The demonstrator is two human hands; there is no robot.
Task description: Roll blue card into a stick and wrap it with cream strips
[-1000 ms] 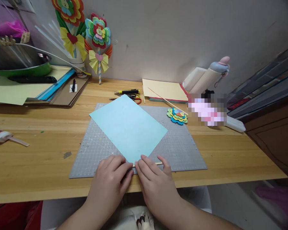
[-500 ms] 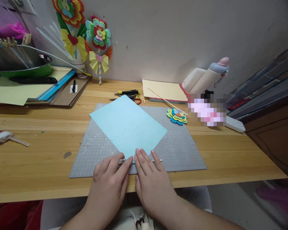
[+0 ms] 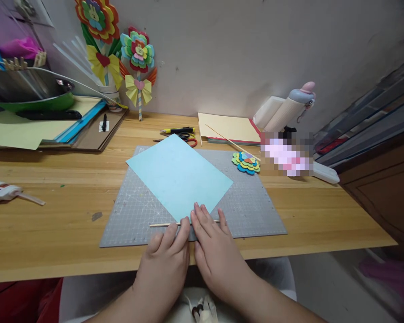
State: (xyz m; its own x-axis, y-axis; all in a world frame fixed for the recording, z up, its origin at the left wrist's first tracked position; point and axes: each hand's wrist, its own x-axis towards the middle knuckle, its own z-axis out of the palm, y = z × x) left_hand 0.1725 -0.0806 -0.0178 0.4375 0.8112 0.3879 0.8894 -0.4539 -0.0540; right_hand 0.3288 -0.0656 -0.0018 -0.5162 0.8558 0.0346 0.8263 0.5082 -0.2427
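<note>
A light blue sheet of paper lies turned cornerwise on a grey cutting mat. Across its near corner runs a thin wooden stick, with bare ends showing on both sides. My left hand bends its fingers down onto the stick and the paper's corner; its thumb is hidden. Beside it, my right hand lies with outstretched fingers over the corner and the stick's right part. How far the corner wraps the stick is covered by my fingers.
A layered paper flower sits at the mat's upper right. Scissors and a yellow-black cutter lie behind the paper. A glue gun rests at left. Finished paper flowers stand against the wall. A skewer crosses a paper pad.
My left hand has shifted right, closer to my right hand, and more of the stick's left end shows. My right hand has stayed nearly in place over the corner.
</note>
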